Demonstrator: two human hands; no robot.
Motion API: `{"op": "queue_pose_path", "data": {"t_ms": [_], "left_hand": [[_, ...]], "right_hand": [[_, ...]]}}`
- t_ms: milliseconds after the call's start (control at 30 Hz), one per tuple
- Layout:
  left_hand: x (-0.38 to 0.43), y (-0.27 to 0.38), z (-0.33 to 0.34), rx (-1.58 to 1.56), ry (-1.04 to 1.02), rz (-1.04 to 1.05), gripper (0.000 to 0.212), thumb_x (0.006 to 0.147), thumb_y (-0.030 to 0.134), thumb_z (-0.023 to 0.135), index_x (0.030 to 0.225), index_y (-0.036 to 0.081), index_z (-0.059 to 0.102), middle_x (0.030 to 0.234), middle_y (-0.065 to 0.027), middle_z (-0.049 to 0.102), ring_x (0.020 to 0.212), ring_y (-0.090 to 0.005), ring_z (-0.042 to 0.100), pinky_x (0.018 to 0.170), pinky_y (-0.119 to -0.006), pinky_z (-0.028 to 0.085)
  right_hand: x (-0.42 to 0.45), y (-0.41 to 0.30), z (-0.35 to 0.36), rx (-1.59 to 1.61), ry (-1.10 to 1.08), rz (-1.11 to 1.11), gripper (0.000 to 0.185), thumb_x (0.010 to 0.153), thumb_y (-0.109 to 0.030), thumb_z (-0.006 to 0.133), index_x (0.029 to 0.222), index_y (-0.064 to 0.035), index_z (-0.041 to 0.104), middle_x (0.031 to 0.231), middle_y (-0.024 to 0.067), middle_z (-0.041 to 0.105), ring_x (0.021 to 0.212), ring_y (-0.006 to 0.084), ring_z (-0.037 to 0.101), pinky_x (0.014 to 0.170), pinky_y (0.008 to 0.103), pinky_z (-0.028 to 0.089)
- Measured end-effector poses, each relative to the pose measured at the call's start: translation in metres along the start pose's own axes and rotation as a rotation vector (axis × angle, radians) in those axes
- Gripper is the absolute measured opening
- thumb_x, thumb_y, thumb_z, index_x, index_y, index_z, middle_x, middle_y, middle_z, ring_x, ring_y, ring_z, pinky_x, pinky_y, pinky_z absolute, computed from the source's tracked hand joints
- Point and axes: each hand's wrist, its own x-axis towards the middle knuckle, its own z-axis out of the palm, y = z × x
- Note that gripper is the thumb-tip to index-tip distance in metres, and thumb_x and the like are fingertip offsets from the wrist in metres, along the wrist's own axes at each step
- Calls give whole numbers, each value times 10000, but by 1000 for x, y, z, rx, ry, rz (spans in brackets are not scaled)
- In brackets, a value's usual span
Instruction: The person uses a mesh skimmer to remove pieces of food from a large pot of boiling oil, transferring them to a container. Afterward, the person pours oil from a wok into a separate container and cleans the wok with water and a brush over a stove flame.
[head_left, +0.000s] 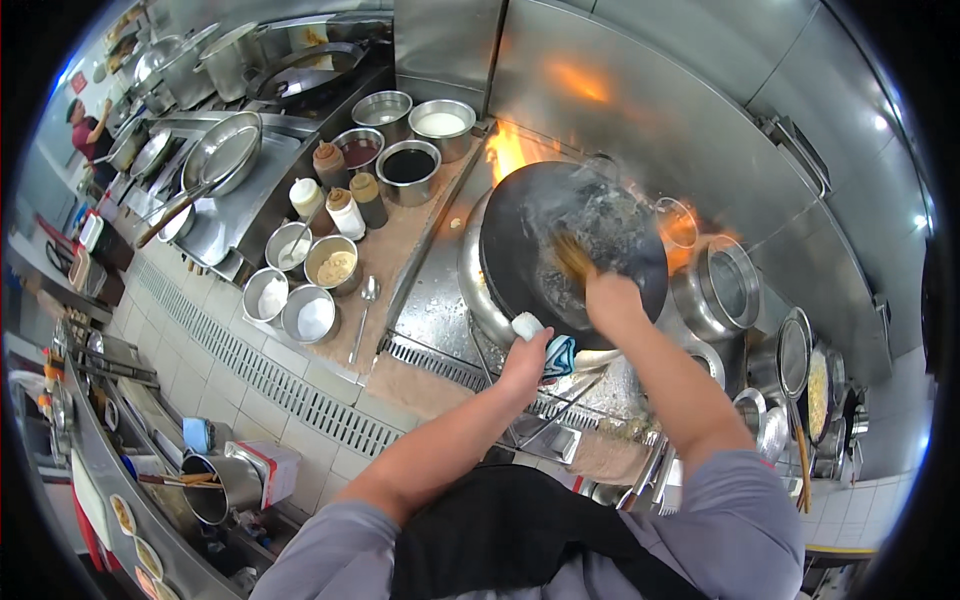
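Note:
A large black wok (517, 225) sits tilted over a lit burner, with orange flames (507, 150) rising behind its rim. My right hand (616, 300) grips a bamboo wok brush (574, 257) whose bristles are against the inside of the wok. Whitish wet streaks and steam cover the wok's surface there. At the near rim, my left hand (529, 356) is closed around a folded cloth (559, 355) with blue, black and white stripes, apparently holding the wok's edge through it. A white end of cloth (527, 325) sticks out above my thumb.
Left of the burner stand metal pots of liquids, including dark sauce (409, 165), squeeze bottles (345, 213), bowls of powder (311, 313) and a spoon (365, 315). At right are a steel pot (718, 289) and a wooden-handled strainer (795, 356). A person (90, 139) stands far left.

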Motion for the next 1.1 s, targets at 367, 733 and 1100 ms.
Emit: {"op": "queue_pose_path", "data": {"t_ms": [367, 733, 1100], "left_hand": [[4, 4, -1, 62, -93, -74, 225, 870, 273, 527, 906, 65, 605, 737, -57, 626, 586, -167, 599, 466, -347, 433], [14, 0, -3, 59, -121, -31, 238, 870, 291, 539, 872, 60, 600, 685, -47, 616, 523, -170, 578, 427, -327, 433], [-6, 6, -9, 132, -27, 28, 285, 891, 391, 540, 982, 121, 551, 739, -21, 609, 577, -157, 586, 454, -321, 433]], "right_hand": [[49, -32, 9, 45, 124, 170, 290, 893, -160, 436, 1049, 31, 590, 870, 210, 666, 814, 326, 673, 686, 434, 532], [70, -18, 0, 369, 216, 333, 273, 868, -148, 462, 1035, 15, 605, 863, 207, 667, 791, 344, 670, 673, 450, 535], [-45, 38, -77, 390, -84, -392, 335, 774, -255, 574, 1075, -124, 638, 866, 180, 663, 835, 350, 642, 742, 464, 509]]}}
